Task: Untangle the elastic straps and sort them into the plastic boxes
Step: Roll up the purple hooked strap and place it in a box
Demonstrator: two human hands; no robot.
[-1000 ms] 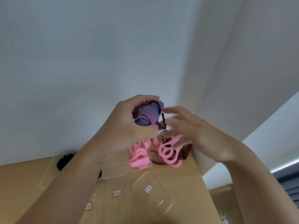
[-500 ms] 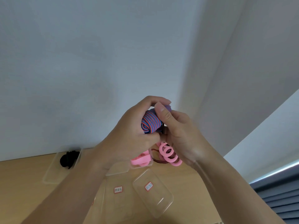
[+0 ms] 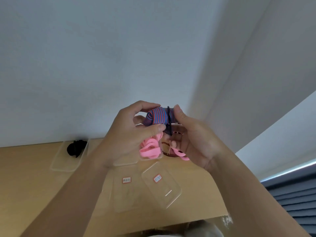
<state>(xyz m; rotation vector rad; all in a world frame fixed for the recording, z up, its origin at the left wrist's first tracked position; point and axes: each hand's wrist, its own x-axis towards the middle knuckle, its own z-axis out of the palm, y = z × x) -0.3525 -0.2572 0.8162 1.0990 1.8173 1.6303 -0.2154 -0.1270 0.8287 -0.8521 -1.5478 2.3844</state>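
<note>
Both hands are up over the far edge of the wooden table (image 3: 34, 177), and the striped roll (image 3: 158, 117) of blue-and-orange elastic strap sits in the air between them, clear of the surface. The left hand (image 3: 130, 134) has it wrapped, thumb underneath and fingers curled over the top, clamped on the roll's left half. The right hand (image 3: 193, 139) takes the other end, thumb upright against it and fingers curled below, closed on the roll right where a black band (image 3: 169, 120) circles it. Below the hands, by the far edge, a clear plastic box (image 3: 159, 157) holds pink straps (image 3: 150, 149), and more loose pink straps (image 3: 183, 155) lie just beside it on the table, partly hidden by the right hand. Toward the far left, another clear box (image 3: 58, 161) holds a black bundle (image 3: 76, 148). Nearer the middle of the table lie 2 clear labelled boxes (image 3: 160, 190), side by side, each with a small red-edged label; the writing is too small to read.
</note>
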